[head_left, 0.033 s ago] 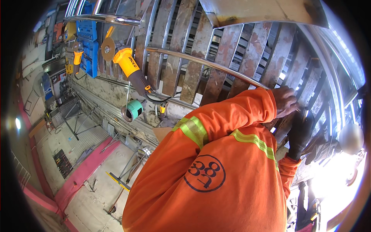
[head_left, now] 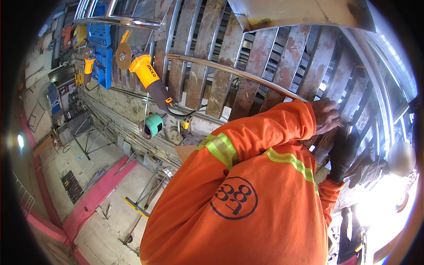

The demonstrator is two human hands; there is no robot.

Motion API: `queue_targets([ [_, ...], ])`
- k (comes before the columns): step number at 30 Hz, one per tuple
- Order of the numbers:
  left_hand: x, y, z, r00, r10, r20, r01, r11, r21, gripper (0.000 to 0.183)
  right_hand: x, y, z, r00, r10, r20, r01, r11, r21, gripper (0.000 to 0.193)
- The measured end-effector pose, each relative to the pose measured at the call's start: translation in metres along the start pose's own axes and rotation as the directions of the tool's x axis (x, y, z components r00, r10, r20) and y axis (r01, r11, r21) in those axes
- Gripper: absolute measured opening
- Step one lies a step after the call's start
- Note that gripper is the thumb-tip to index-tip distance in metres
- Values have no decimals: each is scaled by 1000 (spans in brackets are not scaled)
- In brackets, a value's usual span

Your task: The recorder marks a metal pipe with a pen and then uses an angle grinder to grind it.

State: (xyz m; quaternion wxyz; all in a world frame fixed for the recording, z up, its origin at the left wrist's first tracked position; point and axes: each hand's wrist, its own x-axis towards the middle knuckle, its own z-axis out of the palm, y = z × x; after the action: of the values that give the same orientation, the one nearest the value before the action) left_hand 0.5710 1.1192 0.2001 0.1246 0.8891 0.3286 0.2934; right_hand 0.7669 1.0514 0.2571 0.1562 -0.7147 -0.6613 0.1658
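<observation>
Both my hands are at the right side of the slatted metal bench, close together. Left hand: fingers curled, knuckles up, right at the near right end of the steel tube. Cuff and wrist cover that end, so I can't tell if my grip is on the tube or on something smaller. Right hand: just near and right of the left one, very dark. Glove or shade, can't say. There's a small bright tip at its far end. Can't tell whether that grip is wide, narrow or holding something.

Tube position: lies slantwise across the slats, one end far left, the other running in to my left wrist. My orange sleeve blocks part of the near edge.

Around it: a yellow and black angle grinder sits left of the tube, disc end far, handle end near. A teal cylinder is just on the near side of it. Farther left, a smaller yellow grinder beside a blue case. Far right, bent sheet metal with a scorched edge. Floor at near left has a pink strip. Strong glare near right.
</observation>
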Motion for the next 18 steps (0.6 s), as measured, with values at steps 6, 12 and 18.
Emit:
queue_targets([
  [6,-2,0,3,998,-15,-56,15,1000,-12,23,1,0,-1,999,14,35,-15,1000,20,40],
  [12,2,2,1,992,-21,-123,19,1000,-17,23,0,-2,-4,1000,-5,16,5,1000,11,41],
  [18,-2,-3,-8,992,-11,-124,0,997,-82,26,-12,-12,-4,993,29,-118,-18,995,97,43],
])
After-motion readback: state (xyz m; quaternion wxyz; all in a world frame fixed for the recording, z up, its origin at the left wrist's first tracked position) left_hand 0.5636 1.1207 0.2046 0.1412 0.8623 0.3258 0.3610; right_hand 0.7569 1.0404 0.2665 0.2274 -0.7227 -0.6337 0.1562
